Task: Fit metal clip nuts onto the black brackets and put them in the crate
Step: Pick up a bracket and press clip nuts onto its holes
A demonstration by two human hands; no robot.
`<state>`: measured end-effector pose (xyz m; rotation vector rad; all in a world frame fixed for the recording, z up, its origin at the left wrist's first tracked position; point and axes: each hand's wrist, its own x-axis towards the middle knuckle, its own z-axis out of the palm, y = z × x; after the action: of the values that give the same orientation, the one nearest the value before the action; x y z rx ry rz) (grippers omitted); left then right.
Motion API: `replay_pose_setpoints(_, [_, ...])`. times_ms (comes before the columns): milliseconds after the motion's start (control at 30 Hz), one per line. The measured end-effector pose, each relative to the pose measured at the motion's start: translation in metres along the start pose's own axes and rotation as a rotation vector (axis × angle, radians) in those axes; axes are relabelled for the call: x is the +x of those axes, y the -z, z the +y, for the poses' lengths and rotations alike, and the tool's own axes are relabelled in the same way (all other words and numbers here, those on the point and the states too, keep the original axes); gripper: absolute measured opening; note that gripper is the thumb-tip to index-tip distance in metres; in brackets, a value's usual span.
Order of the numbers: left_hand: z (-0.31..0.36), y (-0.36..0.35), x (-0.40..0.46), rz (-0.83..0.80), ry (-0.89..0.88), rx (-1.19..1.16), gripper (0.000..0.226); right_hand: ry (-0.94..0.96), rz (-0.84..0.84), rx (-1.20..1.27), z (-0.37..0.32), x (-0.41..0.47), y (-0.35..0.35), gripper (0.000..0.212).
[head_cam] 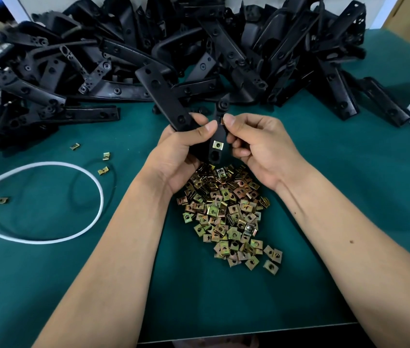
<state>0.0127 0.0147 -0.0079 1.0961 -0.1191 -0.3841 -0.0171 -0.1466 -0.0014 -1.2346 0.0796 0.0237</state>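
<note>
My left hand (182, 151) grips a black bracket (166, 96) above the green mat, its long arm pointing up and left. A narrower part of the bracket (217, 136) hangs between my hands with one brass clip nut (218, 145) fitted on it. My right hand (256, 144) pinches a second clip nut (222, 121) with thumb and forefinger against that part's edge, higher up. A heap of loose clip nuts (226, 212) lies just below my hands. No crate is in view.
A big pile of black brackets (173, 46) fills the back of the green table (349, 172). A white cable (48, 202) loops at the left beside a few stray clip nuts (103, 170). The table's front edge (249, 332) is close to me.
</note>
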Motion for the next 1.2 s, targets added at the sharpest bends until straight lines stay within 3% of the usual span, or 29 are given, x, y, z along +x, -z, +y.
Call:
replay_pose_setpoints(533, [0.0000, 0.0027, 0.0043, -0.009, 0.024, -0.024, 0.011, -0.027, 0.008, -0.071, -0.0024, 0.0039, 0.0077, 0.007])
replay_pose_setpoints(967, [0.0016, -0.0020, 0.0031, 0.031, 0.049, 0.026, 0.017, -0.006, 0.007, -0.086, -0.0013, 0.0044, 0.0068, 0.012])
replay_pose_setpoints(1200, [-0.0001, -0.0062, 0.0022, 0.079, 0.026, 0.088, 0.023, 0.096, 0.039, -0.222, 0.0021, 0.0059, 0.0068, 0.017])
